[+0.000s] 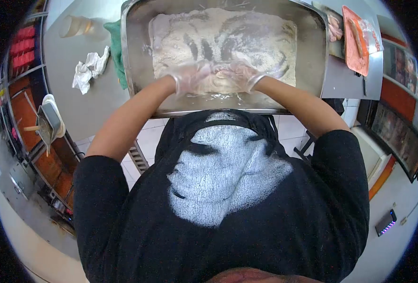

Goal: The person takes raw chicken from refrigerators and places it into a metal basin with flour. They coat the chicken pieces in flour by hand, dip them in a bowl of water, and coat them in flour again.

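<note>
A deep metal tray (138, 56) holds a wide bed of pale flour (265, 40), with furrows and darker patches where the metal shows through. Over its near edge, my left hand (193, 78) and my right hand (243, 75) come together, both in clear plastic gloves. The fingers curl inward around a pale, flour-covered lump (223, 74) between them. Its kind cannot be made out, as the gloves, flour and motion blur hide most of it.
Left of the tray are a green cloth (116, 52), crumpled white tissue (90, 70) and a clear cup (74, 26) on the metal table (60, 59). On the right lie an orange tray (357, 61) with a plastic bag (370, 35) and pale raw meat (334, 28).
</note>
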A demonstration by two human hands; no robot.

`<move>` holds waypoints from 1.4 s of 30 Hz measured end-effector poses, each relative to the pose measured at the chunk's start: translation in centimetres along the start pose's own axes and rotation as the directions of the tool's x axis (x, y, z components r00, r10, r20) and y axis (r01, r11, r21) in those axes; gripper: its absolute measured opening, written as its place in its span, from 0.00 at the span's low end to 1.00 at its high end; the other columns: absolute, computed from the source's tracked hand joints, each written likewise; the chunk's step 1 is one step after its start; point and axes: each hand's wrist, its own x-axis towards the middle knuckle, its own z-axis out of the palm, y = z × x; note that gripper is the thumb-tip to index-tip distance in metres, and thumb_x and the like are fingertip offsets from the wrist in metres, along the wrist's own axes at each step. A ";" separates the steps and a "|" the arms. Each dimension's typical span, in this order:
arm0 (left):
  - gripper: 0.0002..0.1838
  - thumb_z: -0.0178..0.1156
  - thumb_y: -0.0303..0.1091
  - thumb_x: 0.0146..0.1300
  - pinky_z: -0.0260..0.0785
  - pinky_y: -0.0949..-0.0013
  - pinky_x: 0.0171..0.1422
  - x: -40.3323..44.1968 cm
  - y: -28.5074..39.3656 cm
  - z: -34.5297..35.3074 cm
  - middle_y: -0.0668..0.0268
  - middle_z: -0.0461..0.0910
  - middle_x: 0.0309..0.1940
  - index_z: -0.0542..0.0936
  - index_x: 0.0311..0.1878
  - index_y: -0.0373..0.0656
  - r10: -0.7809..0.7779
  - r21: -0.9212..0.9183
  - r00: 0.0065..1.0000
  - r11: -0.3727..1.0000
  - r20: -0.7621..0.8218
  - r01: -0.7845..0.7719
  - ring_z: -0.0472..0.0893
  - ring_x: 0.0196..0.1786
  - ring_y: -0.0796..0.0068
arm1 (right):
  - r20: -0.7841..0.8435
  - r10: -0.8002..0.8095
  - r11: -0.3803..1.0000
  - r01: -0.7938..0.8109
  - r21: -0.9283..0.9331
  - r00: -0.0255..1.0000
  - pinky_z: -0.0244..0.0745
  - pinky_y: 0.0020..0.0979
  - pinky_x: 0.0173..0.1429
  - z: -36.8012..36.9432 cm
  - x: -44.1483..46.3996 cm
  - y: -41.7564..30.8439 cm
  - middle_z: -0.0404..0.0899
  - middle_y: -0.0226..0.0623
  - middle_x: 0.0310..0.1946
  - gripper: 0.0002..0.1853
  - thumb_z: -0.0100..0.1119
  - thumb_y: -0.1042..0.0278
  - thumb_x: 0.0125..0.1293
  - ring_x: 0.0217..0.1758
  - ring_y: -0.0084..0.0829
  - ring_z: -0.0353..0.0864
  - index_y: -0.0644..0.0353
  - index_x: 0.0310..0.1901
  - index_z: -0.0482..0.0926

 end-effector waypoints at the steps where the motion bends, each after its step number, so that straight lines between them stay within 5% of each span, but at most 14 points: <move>1: 0.30 0.37 0.56 0.69 0.54 0.59 0.69 -1.4 1.6 -3.6 0.52 0.72 0.58 0.71 0.60 0.41 -0.010 0.002 0.999 1.000 0.048 0.010 0.70 0.62 0.53 | 0.075 0.154 0.987 -0.157 0.038 0.985 0.61 0.35 0.66 -1.3 -1.0 -2.2 0.66 0.46 0.63 0.26 0.39 0.50 0.71 0.62 0.41 0.68 0.56 0.64 0.64; 3: 0.30 0.38 0.56 0.68 0.59 0.59 0.66 -1.9 3.7 -7.2 0.51 0.73 0.56 0.72 0.59 0.40 -0.287 -0.455 0.921 0.805 0.264 0.382 0.71 0.61 0.52 | 0.159 0.413 0.886 -0.436 0.156 0.897 0.60 0.34 0.67 -3.4 -2.6 -6.0 0.66 0.47 0.62 0.25 0.39 0.51 0.71 0.64 0.40 0.67 0.56 0.63 0.66; 6: 0.31 0.38 0.56 0.69 0.62 0.57 0.62 -1.0 3.6 -6.0 0.48 0.72 0.57 0.71 0.60 0.40 -0.345 -0.526 0.769 0.575 0.538 0.626 0.70 0.61 0.49 | 0.097 0.557 0.828 -0.561 0.019 0.825 0.60 0.34 0.66 -3.9 -1.9 -7.4 0.68 0.48 0.61 0.24 0.39 0.52 0.72 0.64 0.40 0.67 0.55 0.62 0.68; 9: 0.33 0.37 0.58 0.69 0.61 0.56 0.62 0.0 2.2 -3.0 0.49 0.73 0.56 0.71 0.60 0.38 -0.354 -0.624 0.782 0.472 0.513 0.622 0.72 0.59 0.50 | 0.132 0.669 0.683 -0.675 0.279 0.731 0.59 0.37 0.67 -4.1 -0.3 -9.0 0.66 0.48 0.63 0.26 0.39 0.50 0.71 0.65 0.41 0.65 0.56 0.63 0.67; 13: 0.38 0.36 0.62 0.68 0.61 0.58 0.62 0.8 3.1 1.1 0.47 0.77 0.49 0.71 0.59 0.33 -0.376 -0.851 0.767 -0.152 0.520 0.503 0.76 0.53 0.53 | 0.168 0.501 0.647 -0.496 0.579 0.849 0.56 0.39 0.68 1.0 1.1 -4.4 0.64 0.48 0.64 0.32 0.39 0.42 0.69 0.66 0.42 0.64 0.60 0.65 0.64; 16: 0.39 0.36 0.63 0.67 0.64 0.57 0.56 1.9 4.6 -1.2 0.47 0.79 0.45 0.72 0.57 0.30 -0.561 -0.914 0.743 -0.065 0.365 0.400 0.78 0.48 0.54 | 0.265 0.658 0.286 -0.560 0.778 0.705 0.59 0.40 0.65 -2.8 2.8 -11.7 0.68 0.49 0.61 0.33 0.41 0.42 0.68 0.63 0.41 0.67 0.62 0.63 0.66; 22: 0.34 0.39 0.57 0.67 0.68 0.50 0.47 2.7 3.1 -6.6 0.39 0.78 0.40 0.77 0.45 0.30 -0.883 -0.801 0.426 0.106 0.197 0.589 0.78 0.47 0.44 | -0.163 0.690 0.625 -0.466 0.627 0.706 0.67 0.37 0.57 -1.9 4.8 -11.4 0.75 0.50 0.52 0.23 0.44 0.53 0.69 0.53 0.41 0.75 0.60 0.57 0.72; 23: 0.34 0.39 0.59 0.66 0.69 0.49 0.48 2.0 3.2 -7.9 0.41 0.78 0.40 0.80 0.41 0.33 -0.784 -0.591 0.610 0.546 -0.112 0.593 0.78 0.46 0.42 | -0.210 0.671 0.682 -0.482 0.550 0.711 0.68 0.36 0.56 -1.7 5.0 -11.4 0.75 0.50 0.51 0.21 0.42 0.56 0.70 0.52 0.41 0.75 0.59 0.57 0.72; 26: 0.31 0.40 0.57 0.66 0.70 0.52 0.49 1.2 3.1 -10.7 0.44 0.79 0.38 0.81 0.42 0.37 -0.900 -0.679 0.419 0.233 0.122 0.697 0.79 0.44 0.44 | -0.327 0.527 0.848 -0.511 0.142 0.784 0.69 0.37 0.57 -2.5 4.9 -11.2 0.75 0.50 0.51 0.19 0.38 0.61 0.71 0.52 0.44 0.76 0.57 0.58 0.71; 29: 0.30 0.40 0.55 0.66 0.71 0.54 0.51 -0.9 1.9 -10.8 0.45 0.79 0.40 0.81 0.43 0.37 -0.826 -0.506 0.564 0.499 -0.030 0.704 0.79 0.46 0.47 | -0.182 0.530 0.842 -0.540 -0.006 0.828 0.69 0.38 0.58 -2.7 5.7 -10.3 0.75 0.48 0.52 0.21 0.37 0.62 0.71 0.54 0.45 0.75 0.57 0.62 0.66; 32: 0.26 0.43 0.52 0.65 0.70 0.55 0.53 -2.0 -0.2 -12.7 0.47 0.79 0.44 0.80 0.45 0.38 -0.911 -0.373 0.403 0.344 0.090 0.862 0.79 0.48 0.51 | -0.252 0.110 0.916 -0.197 -0.348 0.961 0.71 0.38 0.56 -3.2 5.0 -10.1 0.76 0.46 0.52 0.22 0.37 0.64 0.70 0.52 0.43 0.76 0.57 0.63 0.64; 35: 0.25 0.42 0.52 0.65 0.65 0.54 0.59 -3.6 -2.2 -12.7 0.48 0.76 0.50 0.79 0.48 0.43 -0.819 -0.396 0.549 0.456 0.163 0.797 0.75 0.54 0.47 | -0.340 -0.185 0.890 0.010 -0.455 0.922 0.71 0.39 0.54 -2.7 7.5 -6.8 0.77 0.46 0.47 0.21 0.39 0.64 0.69 0.49 0.42 0.77 0.56 0.62 0.66; 38: 0.19 0.51 0.42 0.60 0.70 0.55 0.53 -2.8 -2.6 -9.3 0.51 0.79 0.48 0.80 0.47 0.41 -0.755 -0.309 0.625 0.557 0.199 0.771 0.79 0.49 0.52 | -0.006 0.239 0.823 -0.206 -0.529 0.971 0.71 0.40 0.54 -5.2 9.3 -10.6 0.77 0.45 0.43 0.21 0.42 0.64 0.68 0.47 0.42 0.77 0.55 0.62 0.67; 42: 0.19 0.52 0.40 0.59 0.70 0.58 0.51 -4.2 -0.6 -5.7 0.52 0.80 0.47 0.79 0.48 0.40 -0.519 -0.553 0.769 0.541 0.375 0.634 0.80 0.46 0.57 | 0.057 0.023 0.883 0.006 -0.470 0.998 0.70 0.41 0.55 -0.7 9.5 -9.4 0.76 0.50 0.40 0.21 0.47 0.64 0.65 0.49 0.45 0.76 0.59 0.59 0.69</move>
